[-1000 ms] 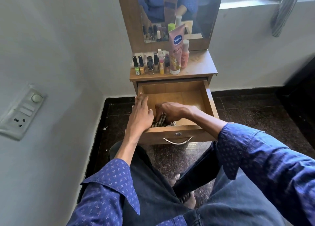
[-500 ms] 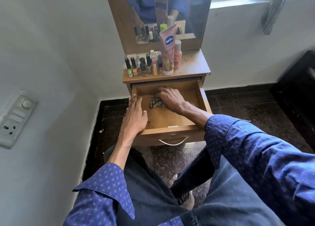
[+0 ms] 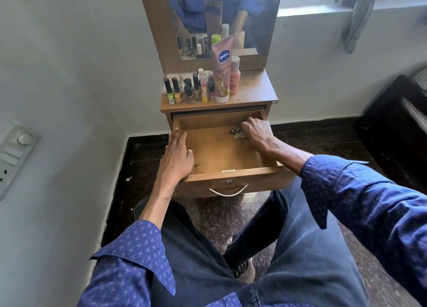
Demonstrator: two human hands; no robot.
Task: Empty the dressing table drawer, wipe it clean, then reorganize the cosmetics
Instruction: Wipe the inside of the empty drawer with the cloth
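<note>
The wooden drawer of the dressing table is pulled out and holds nothing but a striped cloth. My right hand grips that cloth and presses it into the drawer's back right corner. My left hand rests flat on the drawer's left wall, fingers straight. On the tabletop stand several nail polish bottles, a pink Vaseline tube and a small pink bottle.
A mirror rises behind the table. A white wall with a switch panel is close on the left. Dark furniture stands at the right. My knees sit right under the drawer front, over dark stone floor.
My right hand has carried the cloth from the drawer's front, through the back middle, into the back right corner. My left hand stayed on the left wall.
</note>
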